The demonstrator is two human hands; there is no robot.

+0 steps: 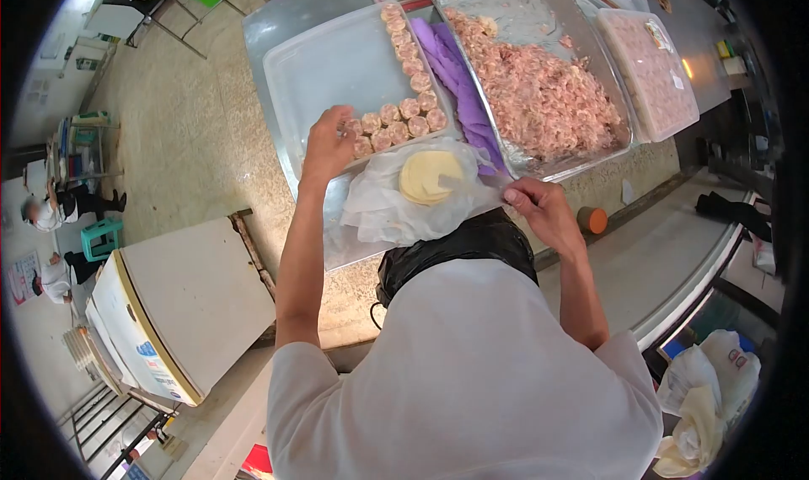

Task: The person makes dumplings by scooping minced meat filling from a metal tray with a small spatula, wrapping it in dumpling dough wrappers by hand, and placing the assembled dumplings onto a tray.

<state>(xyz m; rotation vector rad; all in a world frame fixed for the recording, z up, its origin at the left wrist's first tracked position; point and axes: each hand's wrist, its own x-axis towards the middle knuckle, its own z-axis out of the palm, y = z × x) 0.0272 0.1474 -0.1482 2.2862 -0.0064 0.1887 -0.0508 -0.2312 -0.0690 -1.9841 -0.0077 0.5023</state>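
My left hand (331,141) is over the clear tray (282,75), its curled fingers on a small meat-filled dumpling (354,128) at the end of a row. Several more dumplings (419,126) line the tray's near and right sides. Beside the tray, a stack of round yellow wrappers (421,176) lies on crumpled translucent plastic (375,198). A flat grey blade (450,182) rests over the wrappers, and my right hand (539,206) is closed at its right on what looks like its thin handle, partly hard to make out.
A metal pan (552,170) of minced meat (548,101) is at the right, with purple cloth (459,80) beside it. Farther right sits a lidded container (649,75). An orange-ended cylinder (594,219) lies near my right hand. Two people (55,210) are at far left.
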